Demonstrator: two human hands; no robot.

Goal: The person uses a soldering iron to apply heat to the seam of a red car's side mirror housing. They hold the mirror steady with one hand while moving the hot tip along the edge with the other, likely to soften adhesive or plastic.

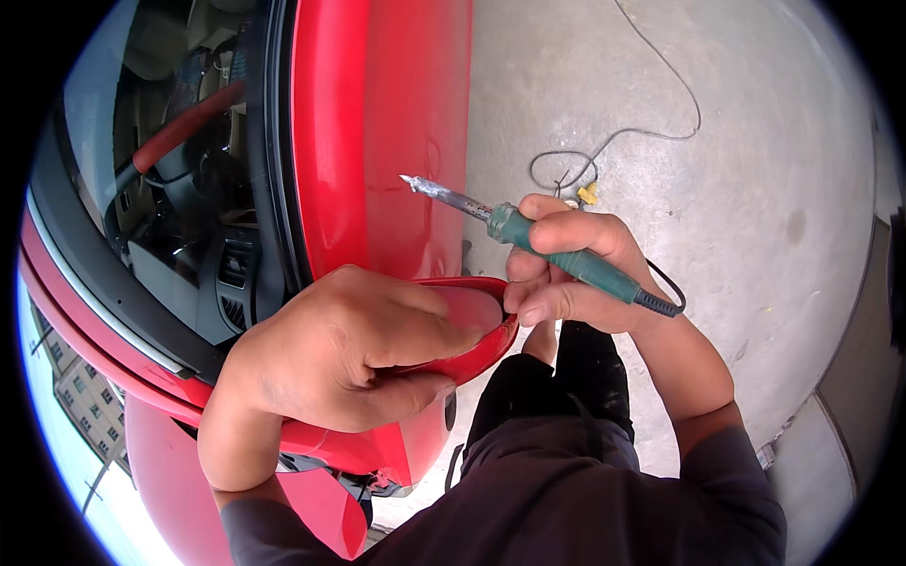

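My left hand [326,354] is wrapped around the red side mirror [477,357] of a red car, with the thumb below and the fingers over it. My right hand [595,247] grips a soldering iron [512,228] by its green handle. The iron's bare metal tip points left, in front of the red door and apart from it. The right thumb and a fingertip also touch the outer end of the mirror housing, where the rim looks rough. Part of the mirror is hidden under my left hand.
The red car door [406,123] stands to the left, below a side window [179,141] showing a red-covered steering wheel [189,127]. A dark cord [696,111] loops across the grey floor [774,189] near a yellow piece [588,194]. Parts at the car's front [377,483] look exposed.
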